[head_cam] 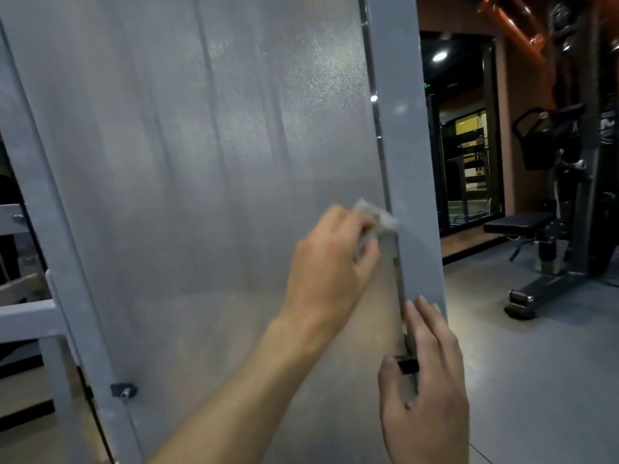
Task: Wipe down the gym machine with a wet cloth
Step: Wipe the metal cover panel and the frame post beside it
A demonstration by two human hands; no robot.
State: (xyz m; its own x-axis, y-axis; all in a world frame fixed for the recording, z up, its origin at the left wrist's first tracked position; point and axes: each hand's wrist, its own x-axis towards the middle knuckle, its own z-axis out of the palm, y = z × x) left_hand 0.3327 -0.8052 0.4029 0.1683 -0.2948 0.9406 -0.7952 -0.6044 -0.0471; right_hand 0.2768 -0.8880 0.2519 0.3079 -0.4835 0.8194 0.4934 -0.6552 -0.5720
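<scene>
Wet cloth (376, 217) pressed where the frosted panel (207, 169) meets the right post (410, 182) of the gym machine. Left hand (330, 262) has fingers curled round the cloth; right hand (427, 380) lies flat, fingers straight, bracing the post lower down. Best: keep pressure even, follow the seam in long overlapping strokes.

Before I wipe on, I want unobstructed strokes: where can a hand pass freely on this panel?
Free: the broad panel between the left post and right post. Crowded: the right seam, where the left hand holds the cloth and the right hand rests.
</scene>
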